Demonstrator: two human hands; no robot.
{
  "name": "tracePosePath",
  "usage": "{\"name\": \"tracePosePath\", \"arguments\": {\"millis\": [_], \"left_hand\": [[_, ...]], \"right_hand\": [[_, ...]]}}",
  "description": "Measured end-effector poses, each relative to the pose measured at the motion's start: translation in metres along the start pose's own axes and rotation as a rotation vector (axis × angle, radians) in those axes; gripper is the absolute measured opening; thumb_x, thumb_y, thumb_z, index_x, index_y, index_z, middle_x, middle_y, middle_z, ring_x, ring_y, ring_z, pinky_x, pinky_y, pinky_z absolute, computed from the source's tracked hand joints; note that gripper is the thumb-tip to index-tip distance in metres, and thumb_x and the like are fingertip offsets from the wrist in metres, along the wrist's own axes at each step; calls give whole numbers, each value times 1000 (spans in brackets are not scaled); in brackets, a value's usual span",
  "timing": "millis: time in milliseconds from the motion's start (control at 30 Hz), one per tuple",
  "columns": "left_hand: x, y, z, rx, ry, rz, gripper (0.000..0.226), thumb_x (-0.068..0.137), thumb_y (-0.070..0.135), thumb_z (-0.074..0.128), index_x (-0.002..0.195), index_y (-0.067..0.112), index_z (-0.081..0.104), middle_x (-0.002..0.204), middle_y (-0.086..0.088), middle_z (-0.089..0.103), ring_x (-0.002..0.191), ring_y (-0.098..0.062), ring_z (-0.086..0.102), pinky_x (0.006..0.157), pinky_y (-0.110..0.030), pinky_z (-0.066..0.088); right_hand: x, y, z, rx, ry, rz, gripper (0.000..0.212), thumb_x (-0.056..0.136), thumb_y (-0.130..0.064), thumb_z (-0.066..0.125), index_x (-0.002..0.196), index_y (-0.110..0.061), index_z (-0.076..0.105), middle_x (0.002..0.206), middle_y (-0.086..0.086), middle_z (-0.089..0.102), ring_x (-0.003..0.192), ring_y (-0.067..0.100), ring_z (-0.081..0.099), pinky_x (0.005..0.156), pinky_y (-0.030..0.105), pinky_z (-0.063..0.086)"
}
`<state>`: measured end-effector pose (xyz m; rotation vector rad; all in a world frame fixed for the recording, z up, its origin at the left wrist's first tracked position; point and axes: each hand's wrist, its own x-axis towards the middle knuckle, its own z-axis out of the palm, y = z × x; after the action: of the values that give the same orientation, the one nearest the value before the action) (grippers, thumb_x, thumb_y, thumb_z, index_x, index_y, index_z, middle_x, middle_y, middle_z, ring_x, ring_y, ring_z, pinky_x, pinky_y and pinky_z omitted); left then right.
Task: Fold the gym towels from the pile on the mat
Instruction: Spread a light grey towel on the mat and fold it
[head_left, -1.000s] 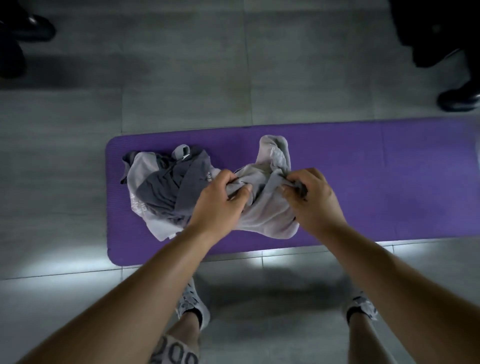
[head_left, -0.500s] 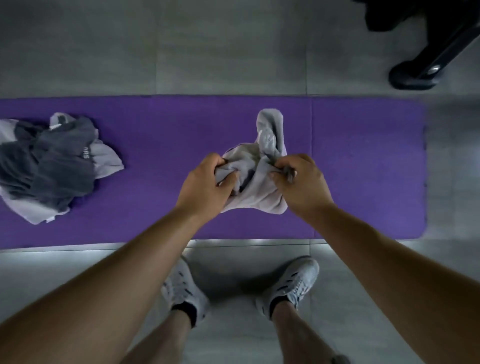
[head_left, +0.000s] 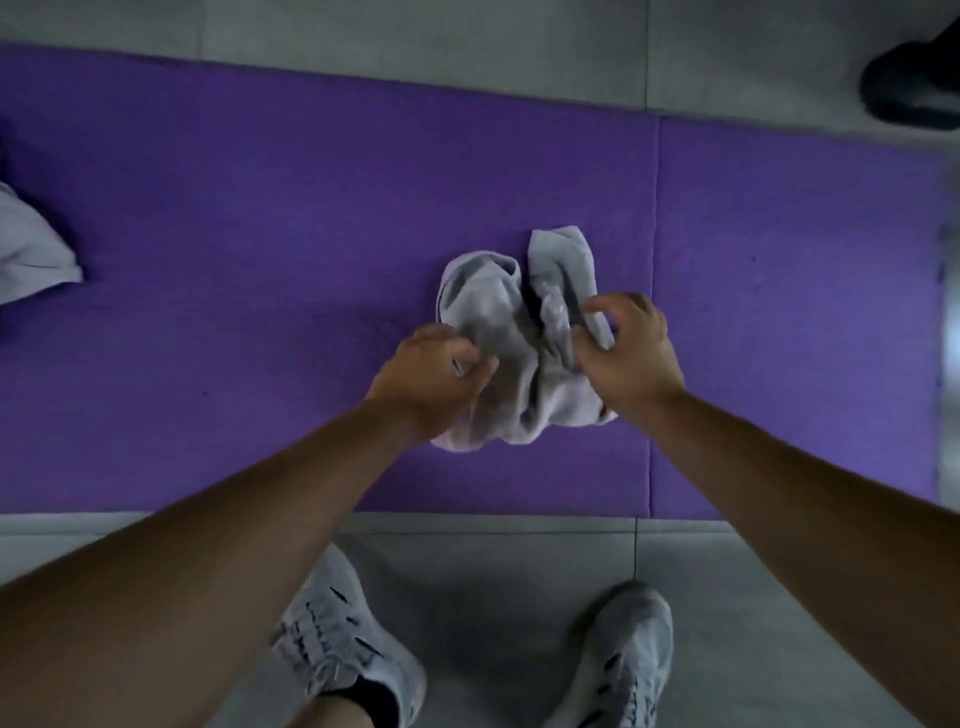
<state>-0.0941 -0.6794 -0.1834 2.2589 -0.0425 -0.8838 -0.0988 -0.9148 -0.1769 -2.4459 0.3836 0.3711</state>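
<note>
Purple mat (head_left: 260, 208) lies across the grey tile floor (head_left: 467, 566), and a crumpled pale grey towel (head_left: 488, 306) sits on it, right of centre. The left hand (head_left: 431, 384) grips the towel's left edge with curled fingers; the right hand (head_left: 628, 353) clutches a bunched fold on its right side. Part of the pile (head_left: 31, 249) shows at the mat's far left edge, well apart.

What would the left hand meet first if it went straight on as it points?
The grey towel: the left hand grips its near edge and points forward-right into the bunched cloth. Beyond that lies only purple mat, though depth is unclear.
</note>
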Motion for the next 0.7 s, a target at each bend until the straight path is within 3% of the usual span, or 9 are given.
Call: {"name": "tracePosePath", "arguments": {"millis": [100,133,200,267,367,467,533,633,700], "left_hand": [[30,-18,-3,-163,184,-62,33,84,62,52,87,30,61,101,0,63,88,-18,65,74,-32,53],[45,-23,-4,-223,205,-107,30,88,56,57,95,27,61,99,-1,63,81,-18,65,68,-30,53],[73,-30,-8,-330,181,-225,40,90,51,62,113,19,58,99,-1,65,80,-20,65,71,-31,54],[95,-39,-10,-477,151,-297,59,83,53,66,121,9,58,91,-5,66,78,-25,66,76,-46,61],[97,-38,-11,-807,47,-328,52,95,50,62,126,8,62,89,-4,70,74,-18,68,69,-36,59],[82,-38,-20,-1208,-128,-341,65,95,69,46,128,15,61,98,-6,73,82,-19,71,80,-35,55],[72,-39,-31,-1232,-149,-307,61,97,68,42,122,16,64,95,-4,72,78,-17,71,78,-33,54],[47,-28,-50,-1034,-135,-216,43,101,52,50,118,16,69,95,-1,70,78,-11,68,76,-28,55],[30,-25,-63,-906,-87,-124,28,100,41,58,110,16,67,97,-2,68,85,-12,66,83,-31,57]], "right_hand": [[27,-11,22,-54,-45,-309,34,88,-47,57,112,-26,67,120,-8,62,117,16,52,99,27,39],[37,-15,28,-66,-92,-348,33,89,-48,58,112,-26,68,120,-10,63,120,14,52,101,27,40],[61,-25,41,-78,-122,-367,28,93,-41,62,113,-23,68,113,-10,63,117,13,54,99,25,41],[84,-39,54,-75,-141,-286,32,95,-40,62,119,-20,66,109,-8,64,111,15,59,90,19,38],[111,-56,68,-61,-274,15,62,92,-60,59,138,-19,52,127,-2,61,111,17,59,86,23,39],[124,-67,68,90,-427,102,59,82,-64,70,119,-19,63,110,2,67,94,19,63,77,34,51],[120,-79,59,292,-615,120,45,83,-51,76,105,-12,71,104,13,75,88,24,69,81,49,58],[104,-104,40,391,-743,23,33,83,-35,79,104,-10,73,101,12,77,95,26,73,96,48,55],[92,-120,27,456,-775,-34,38,74,-32,82,104,-11,73,97,8,77,97,26,70,96,45,53]]}}
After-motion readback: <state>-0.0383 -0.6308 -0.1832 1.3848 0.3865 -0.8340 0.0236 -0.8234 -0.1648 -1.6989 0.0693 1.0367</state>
